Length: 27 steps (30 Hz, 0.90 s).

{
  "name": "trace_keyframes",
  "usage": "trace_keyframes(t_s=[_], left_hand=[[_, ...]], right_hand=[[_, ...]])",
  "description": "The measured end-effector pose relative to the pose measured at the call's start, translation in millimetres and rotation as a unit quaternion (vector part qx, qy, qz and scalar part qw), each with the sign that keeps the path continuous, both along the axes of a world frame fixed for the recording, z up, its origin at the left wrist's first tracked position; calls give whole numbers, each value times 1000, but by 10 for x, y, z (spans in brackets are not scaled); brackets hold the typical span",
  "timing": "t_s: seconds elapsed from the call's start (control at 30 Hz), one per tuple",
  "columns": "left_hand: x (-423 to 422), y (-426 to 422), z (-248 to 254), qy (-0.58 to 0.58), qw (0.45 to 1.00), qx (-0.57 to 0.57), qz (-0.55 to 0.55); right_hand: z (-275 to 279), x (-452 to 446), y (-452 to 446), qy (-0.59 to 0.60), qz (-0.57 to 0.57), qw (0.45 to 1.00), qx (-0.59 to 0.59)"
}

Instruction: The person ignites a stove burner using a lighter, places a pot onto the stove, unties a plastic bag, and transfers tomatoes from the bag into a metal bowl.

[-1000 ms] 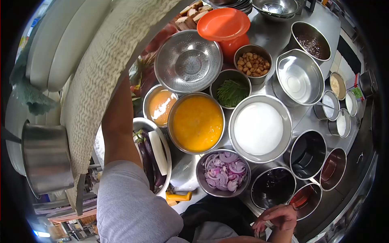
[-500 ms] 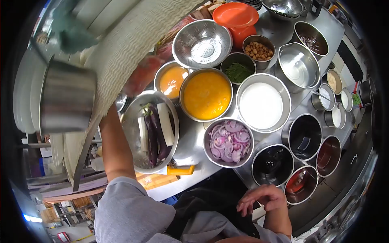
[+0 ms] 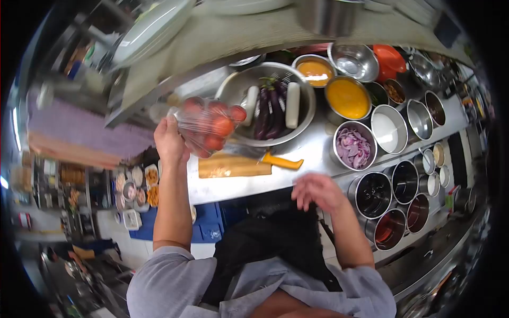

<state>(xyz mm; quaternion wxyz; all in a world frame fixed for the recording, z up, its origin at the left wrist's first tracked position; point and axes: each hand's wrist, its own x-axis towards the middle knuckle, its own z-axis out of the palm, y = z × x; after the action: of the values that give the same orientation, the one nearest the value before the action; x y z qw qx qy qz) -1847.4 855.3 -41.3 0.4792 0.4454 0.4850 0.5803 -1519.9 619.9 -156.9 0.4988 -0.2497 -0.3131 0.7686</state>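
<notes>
My left hand [image 3: 170, 142] grips the gathered end of a clear plastic bag of tomatoes [image 3: 214, 125], held up above the counter. Behind the bag stands a large metal bowl [image 3: 308, 108] with purple eggplants [image 3: 272, 111] and white radish pieces [image 3: 292, 105] in it. Under the bag's right side is a wooden cutting board [image 3: 236, 167], and a knife with a yellow handle [image 3: 283, 161] lies at its right end. My right hand [image 3: 319, 191] hovers over the counter's front edge, slightly blurred, its fingers loosely bent and apart, holding nothing. The knife handle is the thing nearest to it.
Pots of sliced red onion [image 3: 353, 147], yellow liquid [image 3: 347, 98] and white liquid [image 3: 388, 129] crowd the right side. Dark sauce pots [image 3: 373, 195] sit nearer me. A shelf edge [image 3: 175, 85] overhangs the counter's back. Farther off at left, a person bends beside shelving.
My left hand has come out from behind the bowl and now holds the bag of tomatoes. My view has swung left, showing the cutting board. My right hand is raised nearer the counter.
</notes>
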Motion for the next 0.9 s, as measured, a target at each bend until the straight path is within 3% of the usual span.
trace_keyframes(t_s=[0.1,0.17,0.23,0.3,0.37,0.43,0.5,0.57,0.7,0.9], left_hand=[[-514,-518,198,25,999,-29,14],[-665,-878,317,50,998,-43,19],[-1061,-1089,44,56,997,-30,40],[-1264,-1383,-66,177,980,-65,70],[-1369,-1631,-142,162,979,-65,106],[-1415,-1897,-111,218,955,-138,145],[-1462,-2126,-101,217,945,-158,184],[-1540,-2363,-145,223,936,-183,202],[-1566,-2711,-215,175,922,-209,274],[-1756,-3323,-333,138,890,-251,355]], right_hand=[[116,-177,782,-248,-66,966,20],[169,-251,1474,-320,-77,939,100],[199,-337,2211,-455,-108,867,172],[147,-478,2944,-642,-219,672,297],[4,-557,3636,-657,-262,593,384],[-70,-592,4260,-839,-92,426,326],[-520,-467,4772,-776,-269,298,486],[-676,-398,5082,-793,-236,292,479],[-799,-215,5404,-859,-59,313,400],[-921,130,5724,-879,72,304,361]])
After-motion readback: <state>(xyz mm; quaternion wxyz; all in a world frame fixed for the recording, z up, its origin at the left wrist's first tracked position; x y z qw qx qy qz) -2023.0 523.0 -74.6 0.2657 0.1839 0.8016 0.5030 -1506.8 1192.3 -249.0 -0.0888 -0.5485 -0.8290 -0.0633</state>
